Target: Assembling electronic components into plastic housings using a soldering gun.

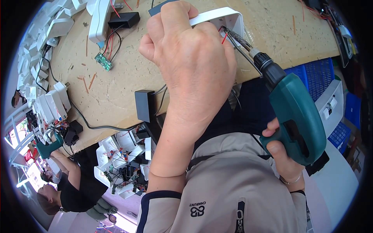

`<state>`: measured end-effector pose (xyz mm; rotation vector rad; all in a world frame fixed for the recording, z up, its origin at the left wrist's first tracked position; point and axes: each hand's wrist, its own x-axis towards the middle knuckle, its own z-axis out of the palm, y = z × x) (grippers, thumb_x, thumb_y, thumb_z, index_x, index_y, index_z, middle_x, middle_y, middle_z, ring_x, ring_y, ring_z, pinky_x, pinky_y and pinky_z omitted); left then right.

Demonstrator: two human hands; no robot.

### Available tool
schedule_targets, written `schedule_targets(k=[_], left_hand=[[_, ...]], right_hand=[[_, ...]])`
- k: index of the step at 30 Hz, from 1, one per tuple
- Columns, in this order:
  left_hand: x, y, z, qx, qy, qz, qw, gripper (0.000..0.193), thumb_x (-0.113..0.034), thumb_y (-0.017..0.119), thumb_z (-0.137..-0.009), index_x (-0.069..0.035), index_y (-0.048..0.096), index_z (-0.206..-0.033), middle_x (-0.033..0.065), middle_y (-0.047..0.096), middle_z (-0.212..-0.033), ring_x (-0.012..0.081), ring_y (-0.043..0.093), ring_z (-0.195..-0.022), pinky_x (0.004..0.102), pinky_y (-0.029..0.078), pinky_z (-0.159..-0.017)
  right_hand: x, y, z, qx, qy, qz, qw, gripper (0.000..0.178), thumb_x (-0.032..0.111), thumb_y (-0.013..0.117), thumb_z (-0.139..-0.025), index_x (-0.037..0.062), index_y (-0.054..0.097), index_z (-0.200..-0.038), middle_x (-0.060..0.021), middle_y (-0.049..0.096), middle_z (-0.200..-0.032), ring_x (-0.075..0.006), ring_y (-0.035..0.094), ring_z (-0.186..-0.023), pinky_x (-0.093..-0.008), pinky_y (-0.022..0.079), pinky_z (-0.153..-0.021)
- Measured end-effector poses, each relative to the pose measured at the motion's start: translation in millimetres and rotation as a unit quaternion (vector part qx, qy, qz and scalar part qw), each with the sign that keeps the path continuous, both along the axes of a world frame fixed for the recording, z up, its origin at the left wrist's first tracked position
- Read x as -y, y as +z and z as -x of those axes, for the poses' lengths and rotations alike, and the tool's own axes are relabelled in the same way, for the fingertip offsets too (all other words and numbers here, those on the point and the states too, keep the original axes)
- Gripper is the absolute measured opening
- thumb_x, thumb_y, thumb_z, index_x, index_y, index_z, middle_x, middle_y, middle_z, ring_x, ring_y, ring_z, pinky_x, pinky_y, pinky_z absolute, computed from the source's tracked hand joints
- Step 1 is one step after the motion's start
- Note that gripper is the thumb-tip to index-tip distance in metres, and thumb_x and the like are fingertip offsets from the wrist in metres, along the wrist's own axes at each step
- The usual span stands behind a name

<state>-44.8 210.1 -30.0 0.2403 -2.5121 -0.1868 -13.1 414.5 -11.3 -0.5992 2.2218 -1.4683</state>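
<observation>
My left hand (194, 58) is closed around a white plastic housing (237, 19) at the table's far side, its fingers mostly hidden behind the hand's back. In my right hand (285, 159) is a dark green power screwdriver (299, 112), the fingers wrapped round its grip near the trigger. Its black chuck (268, 66) points up and left, and the bit (237, 39) reaches into the housing's open side. A short red wire (224, 37) shows beside the bit. Whether the bit touches a screw is hidden.
A green circuit board (103, 62) wired to a black box (123, 20) lies at left. A black block (145, 105) sits by the table edge. White housings (60, 29) pile up far left. Another person (77, 182) works at lower left. Blue baskets (319, 75) stand right.
</observation>
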Motion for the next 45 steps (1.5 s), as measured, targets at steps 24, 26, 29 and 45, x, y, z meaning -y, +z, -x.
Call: schedule_targets(k=[24, 26, 29, 45], left_hand=[[1, -3, -1, 0.006, -0.002, -0.006, 1.000, 0.013, -0.014, 0.062, -0.061, -0.003, 0.063, -0.069, 0.0085, 0.051, -0.092, 0.0253, 0.045, -0.089, 0.0358, 0.028, -0.076], [2, -3, -3, 0.007, 0.001, -0.006, 1.000, 0.013, -0.014, 0.062, -0.061, -0.003, 0.063, -0.069, 0.0086, 0.051, -0.092, 0.0254, 0.045, -0.089, 0.0358, 0.028, -0.076], [2, -4, -2, 0.006, -0.006, -0.011, 1.000, 0.013, -0.014, 0.063, -0.061, -0.003, 0.063, -0.069, 0.0086, 0.051, -0.092, 0.0254, 0.045, -0.089, 0.0358, 0.028, -0.077], [1, -3, -5, 0.004, -0.008, -0.021, 1.000, 0.015, -0.014, 0.064, -0.061, -0.003, 0.063, -0.071, 0.0088, 0.051, -0.093, 0.0256, 0.045, -0.090, 0.0360, 0.028, -0.077]], right_hand=[[1, 0, -11, 0.115, -0.080, 0.047, 0.989, 0.073, 0.030, 0.070, -0.069, -0.0002, 0.034, -0.125, -0.0195, 0.050, -0.112, -0.0157, 0.057, -0.078, -0.0268, 0.048, -0.068], [3, 3, -13, 0.132, -0.089, 0.041, 0.986, 0.073, 0.031, 0.070, -0.069, -0.0004, 0.034, -0.124, -0.0195, 0.050, -0.112, -0.0156, 0.056, -0.077, -0.0268, 0.048, -0.068], [2, 3, -13, 0.138, -0.106, 0.036, 0.984, 0.074, 0.031, 0.071, -0.069, -0.0006, 0.034, -0.124, -0.0194, 0.050, -0.112, -0.0154, 0.056, -0.077, -0.0267, 0.048, -0.067], [5, 4, -9, 0.135, -0.093, 0.024, 0.986, 0.070, 0.025, 0.069, -0.071, -0.0010, 0.034, -0.125, -0.0211, 0.049, -0.113, -0.0147, 0.056, -0.076, -0.0263, 0.048, -0.067]])
